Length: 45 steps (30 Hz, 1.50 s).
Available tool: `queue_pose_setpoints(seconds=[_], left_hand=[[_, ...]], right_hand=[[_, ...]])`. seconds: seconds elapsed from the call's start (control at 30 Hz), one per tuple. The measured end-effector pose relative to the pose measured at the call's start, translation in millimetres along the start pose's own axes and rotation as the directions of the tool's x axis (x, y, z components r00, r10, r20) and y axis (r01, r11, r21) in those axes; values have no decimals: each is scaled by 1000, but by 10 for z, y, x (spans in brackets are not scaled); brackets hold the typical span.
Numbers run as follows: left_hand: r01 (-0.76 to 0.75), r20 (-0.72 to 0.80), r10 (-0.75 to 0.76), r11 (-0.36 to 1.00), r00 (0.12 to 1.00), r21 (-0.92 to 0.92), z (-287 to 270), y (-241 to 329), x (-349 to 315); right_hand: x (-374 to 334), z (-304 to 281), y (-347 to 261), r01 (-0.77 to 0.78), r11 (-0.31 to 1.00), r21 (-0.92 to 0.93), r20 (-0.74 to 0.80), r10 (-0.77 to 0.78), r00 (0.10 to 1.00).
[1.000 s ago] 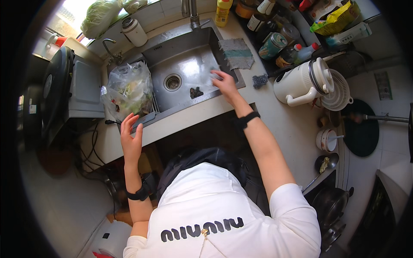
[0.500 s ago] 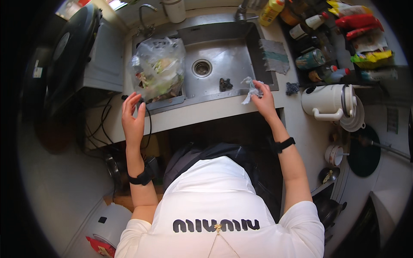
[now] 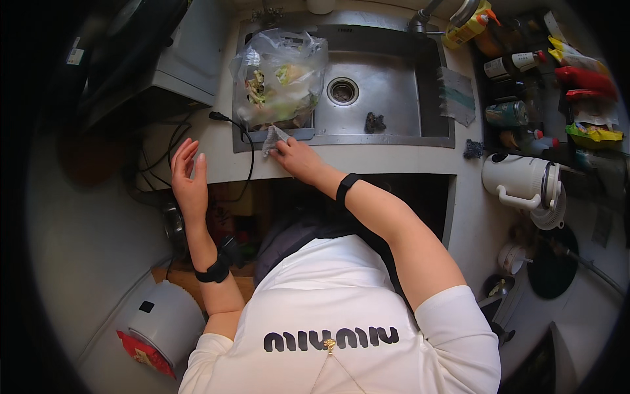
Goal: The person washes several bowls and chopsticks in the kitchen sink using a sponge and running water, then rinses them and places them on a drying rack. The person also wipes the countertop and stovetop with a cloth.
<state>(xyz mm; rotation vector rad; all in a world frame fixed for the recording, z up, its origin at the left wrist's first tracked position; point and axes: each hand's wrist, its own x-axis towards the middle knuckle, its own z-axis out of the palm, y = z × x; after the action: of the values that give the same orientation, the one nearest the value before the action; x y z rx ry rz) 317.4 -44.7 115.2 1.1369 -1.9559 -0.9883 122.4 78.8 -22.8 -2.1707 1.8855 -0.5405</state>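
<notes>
My right hand is closed on a crumpled pale cloth, pressing it to the front rim of the sink, just below the plastic bag. My left hand is raised over the left counter with its fingers apart, holding nothing, beside a black cable. The clear plastic bag, filled with vegetable scraps, lies on the left part of the steel sink. In the basin a dark scouring pad sits near the front, below the drain.
A grey striped cloth hangs over the sink's right edge. To the right are a scrubber, a white kettle, a can and several bottles and snack packets. A grey appliance stands at left.
My right hand has carried the cloth leftward from the sink's right front corner to the rim below the bag. My left hand stays raised and open. The head view has shifted.
</notes>
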Motion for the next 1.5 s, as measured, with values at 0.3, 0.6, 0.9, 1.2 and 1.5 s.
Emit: queue_pose_setpoints(seconds=[0.3, 0.6, 0.9, 1.2, 1.5], left_hand=[[23, -4, -23, 1000, 1000, -1, 115, -153, 23], [158, 126, -162, 987, 979, 35, 171, -785, -244], [255, 178, -278, 956, 944, 145, 178, -1096, -283], [230, 280, -296, 942, 913, 244, 396, -1143, -378], [188, 283, -288, 924, 915, 332, 558, -1242, -478]], right_hand=[[-1675, -649, 1094, -127, 949, -288, -19, 127, 992], [-1664, -1667, 2016, -570, 766, -298, -401, 441, 803], [-1766, -1354, 1208, -410, 912, 34, -188, 409, 893], [-1981, -1269, 1778, -641, 726, -248, -229, 599, 767], [-844, -1990, 1791, -368, 784, 499, -466, 601, 649]])
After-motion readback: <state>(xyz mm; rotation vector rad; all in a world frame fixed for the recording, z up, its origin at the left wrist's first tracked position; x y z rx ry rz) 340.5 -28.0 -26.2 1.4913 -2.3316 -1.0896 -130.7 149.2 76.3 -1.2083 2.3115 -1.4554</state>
